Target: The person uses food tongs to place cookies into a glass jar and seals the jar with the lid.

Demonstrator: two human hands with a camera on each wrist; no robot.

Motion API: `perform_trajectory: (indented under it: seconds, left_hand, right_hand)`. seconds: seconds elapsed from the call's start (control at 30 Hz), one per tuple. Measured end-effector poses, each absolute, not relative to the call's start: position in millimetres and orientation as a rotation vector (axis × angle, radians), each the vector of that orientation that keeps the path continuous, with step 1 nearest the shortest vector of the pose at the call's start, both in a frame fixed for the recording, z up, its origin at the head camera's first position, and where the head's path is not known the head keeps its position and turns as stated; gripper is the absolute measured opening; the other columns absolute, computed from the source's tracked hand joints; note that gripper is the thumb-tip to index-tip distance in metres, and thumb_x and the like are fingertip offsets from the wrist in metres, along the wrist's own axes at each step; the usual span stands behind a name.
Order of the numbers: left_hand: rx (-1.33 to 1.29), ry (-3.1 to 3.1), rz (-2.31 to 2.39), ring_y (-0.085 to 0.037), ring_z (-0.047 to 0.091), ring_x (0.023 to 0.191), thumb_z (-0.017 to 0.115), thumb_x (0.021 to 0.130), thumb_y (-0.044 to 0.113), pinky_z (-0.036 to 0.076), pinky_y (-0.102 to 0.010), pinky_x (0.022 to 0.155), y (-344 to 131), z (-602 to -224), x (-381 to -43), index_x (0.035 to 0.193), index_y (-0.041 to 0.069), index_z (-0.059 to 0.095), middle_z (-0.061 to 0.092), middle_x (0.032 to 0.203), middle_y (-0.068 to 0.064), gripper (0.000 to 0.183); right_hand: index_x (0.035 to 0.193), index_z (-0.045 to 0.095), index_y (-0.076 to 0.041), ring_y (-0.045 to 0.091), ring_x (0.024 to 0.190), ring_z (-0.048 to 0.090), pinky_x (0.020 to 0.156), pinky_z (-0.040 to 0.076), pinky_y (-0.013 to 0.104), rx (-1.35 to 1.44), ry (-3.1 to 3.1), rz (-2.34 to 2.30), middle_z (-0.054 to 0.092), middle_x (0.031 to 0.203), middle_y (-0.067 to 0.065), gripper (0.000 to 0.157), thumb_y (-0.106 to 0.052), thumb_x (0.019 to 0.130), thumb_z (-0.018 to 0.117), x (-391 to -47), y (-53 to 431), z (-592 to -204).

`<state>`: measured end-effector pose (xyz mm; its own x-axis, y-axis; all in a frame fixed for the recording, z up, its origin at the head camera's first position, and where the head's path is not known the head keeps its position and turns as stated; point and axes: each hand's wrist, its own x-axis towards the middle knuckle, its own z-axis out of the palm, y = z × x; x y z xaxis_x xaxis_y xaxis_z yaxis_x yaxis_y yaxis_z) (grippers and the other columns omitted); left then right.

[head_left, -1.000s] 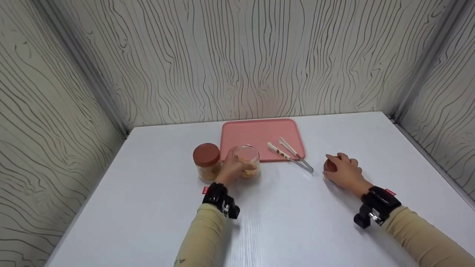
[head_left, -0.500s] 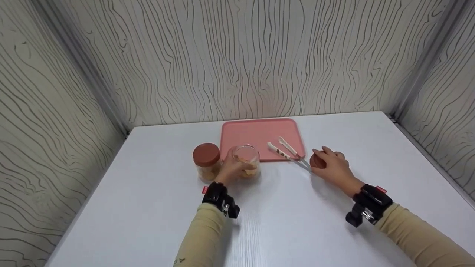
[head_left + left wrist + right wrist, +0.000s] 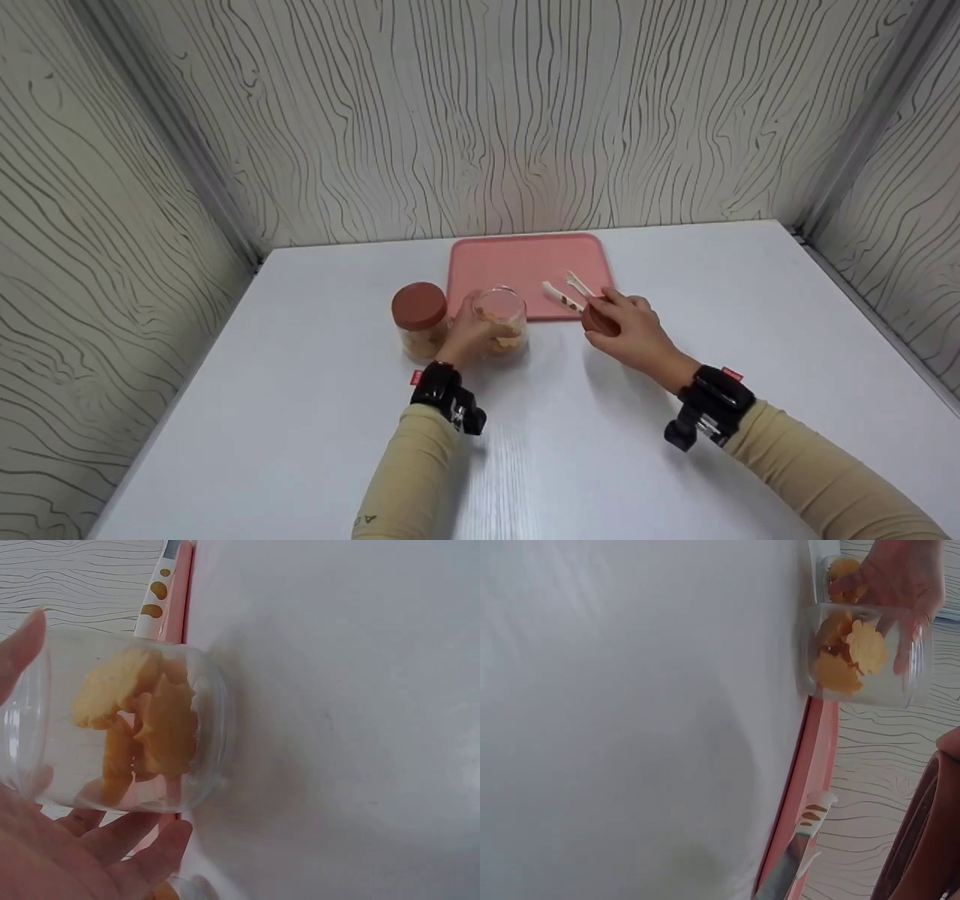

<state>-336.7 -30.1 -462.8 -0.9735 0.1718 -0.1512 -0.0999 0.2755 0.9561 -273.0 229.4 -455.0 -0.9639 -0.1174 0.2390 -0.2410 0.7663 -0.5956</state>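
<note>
My left hand [image 3: 466,334] grips an open clear jar [image 3: 512,309], thumb on one side and fingers on the other. Several yellow cookies [image 3: 166,724] with scalloped edges lie in the jar's bottom, as the left wrist view shows. To the right, my right hand [image 3: 634,334] holds a reddish-brown jar lid [image 3: 600,321] by its edge. In the right wrist view the lid [image 3: 922,840] is tilted, its hollow underside partly showing. A gap separates lid and jar. Tongs [image 3: 562,295] lie beyond the lid, their metal end hidden behind it in the head view.
A second jar [image 3: 422,341], closed with a matching lid [image 3: 419,306] and holding cookies, stands just left of my left hand. Behind the jars a pink tray [image 3: 510,259] lies on the white table [image 3: 315,420]. Patterned panels [image 3: 480,112] border the table's back and sides.
My right hand has carried the lid leftward, from the right part of the table to in front of the tongs. My left hand and its jar have stayed in place.
</note>
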Motion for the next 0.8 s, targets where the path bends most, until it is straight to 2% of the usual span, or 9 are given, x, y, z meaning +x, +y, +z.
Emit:
perform_trajectory:
  seconds: [0.3,0.57,0.8]
  left_hand:
    - [0.000,2.283,1.764,-0.031,0.033,0.136,0.081,0.072,0.014,0.028,-0.051,0.111,-30.2,-459.3,-332.9,0.152,0.015,0.024,0.033,0.152,-0.018,0.098]
    - [0.020,2.284,1.785,-0.033,0.035,0.135,0.082,0.072,0.012,0.032,-0.049,0.110,-30.6,-462.3,-335.8,0.151,0.014,0.025,0.034,0.151,-0.021,0.098]
    - [0.074,2.334,1.779,-0.030,0.037,0.134,0.082,0.070,0.013,0.029,-0.050,0.111,-30.5,-464.0,-337.0,0.149,0.011,0.029,0.039,0.149,-0.016,0.095]
  right_hand:
    - [0.138,0.053,-0.004,0.042,0.121,0.038,0.090,0.045,0.055,0.368,-2.744,0.972,0.040,0.148,0.020,0.057,-0.023,0.087,0.070,-278.6,205.1,-453.2]
    - [0.139,0.052,-0.006,0.039,0.120,0.039,0.087,0.048,0.052,0.382,-2.736,0.995,0.039,0.150,0.016,0.059,-0.025,0.087,0.071,-280.0,193.4,-448.6]
    - [0.144,0.047,-0.010,0.039,0.121,0.042,0.086,0.051,0.052,0.428,-2.722,0.980,0.040,0.150,0.016,0.065,-0.029,0.086,0.071,-281.2,178.3,-444.5]
